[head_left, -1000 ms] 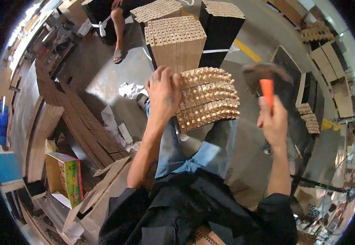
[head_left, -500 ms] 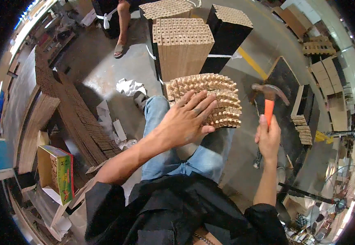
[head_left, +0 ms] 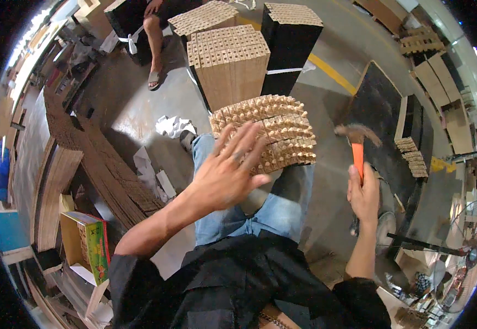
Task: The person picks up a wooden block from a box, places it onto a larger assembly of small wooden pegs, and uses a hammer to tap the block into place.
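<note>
A bundle of wooden strips (head_left: 285,127) rests over my knees, with rows of short pale dowel pegs standing up from its top. My left hand (head_left: 228,167) is over its near left part, fingers spread and slightly blurred, with nothing in it. I cannot tell whether the fingertips touch the pegs. In my right hand (head_left: 363,193) is a claw hammer (head_left: 357,153), gripped by its orange handle. Its worn metal head points up, to the right of the bundle and apart from it.
Ahead stands a stack of boards with drilled ends (head_left: 227,68), beside black-sided bundles (head_left: 288,49). A person's leg (head_left: 153,46) shows at far left. Long brown strips (head_left: 104,164) and an open green-and-yellow carton (head_left: 87,247) lie left. At right is a black panel (head_left: 373,104).
My left hand has shifted left and back toward me across the pegs. The whole view has turned a little. The hammer stays raised in my right hand.
</note>
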{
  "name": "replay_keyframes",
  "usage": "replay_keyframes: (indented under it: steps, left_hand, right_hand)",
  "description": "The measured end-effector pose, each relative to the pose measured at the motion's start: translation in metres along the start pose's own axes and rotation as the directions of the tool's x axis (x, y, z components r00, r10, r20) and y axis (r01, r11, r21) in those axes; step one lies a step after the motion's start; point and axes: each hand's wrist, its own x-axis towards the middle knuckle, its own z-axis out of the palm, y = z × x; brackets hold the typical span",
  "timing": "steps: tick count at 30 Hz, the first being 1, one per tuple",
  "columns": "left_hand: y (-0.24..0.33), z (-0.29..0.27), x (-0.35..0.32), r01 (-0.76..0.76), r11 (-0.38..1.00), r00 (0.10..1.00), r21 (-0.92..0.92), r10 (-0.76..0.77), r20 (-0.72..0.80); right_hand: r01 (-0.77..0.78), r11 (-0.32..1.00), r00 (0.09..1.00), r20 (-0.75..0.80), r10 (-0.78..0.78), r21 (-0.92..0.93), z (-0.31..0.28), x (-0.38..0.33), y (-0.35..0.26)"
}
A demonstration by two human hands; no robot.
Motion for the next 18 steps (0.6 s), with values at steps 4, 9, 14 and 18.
replay_keyframes:
  steps: [4,9,14,18]
  left_hand:
    - [0.0,0.039,0.052,-0.103,0.993,0.994,-0.064,0.101,-0.038]
    - [0.0,0.041,0.053,-0.114,0.993,0.992,-0.034,0.112,-0.052]
    - [-0.001,0.043,0.052,-0.093,0.993,0.995,-0.074,0.09,-0.053]
    - [-0.001,0.047,0.05,-0.083,0.992,0.995,-0.096,0.077,-0.069]
  right_hand:
    - [0.282,0.959,0.955,-0.089,-0.282,-0.007,0.0,0.021,-0.046]
    - [0.385,0.878,0.905,-0.073,-0.42,-0.283,0.032,0.051,-0.032]
    - [0.37,0.87,0.928,0.1,-0.358,-0.326,0.021,0.073,-0.039]
    - [0.356,0.924,0.911,-0.17,-0.376,-0.141,0.024,0.056,-0.054]
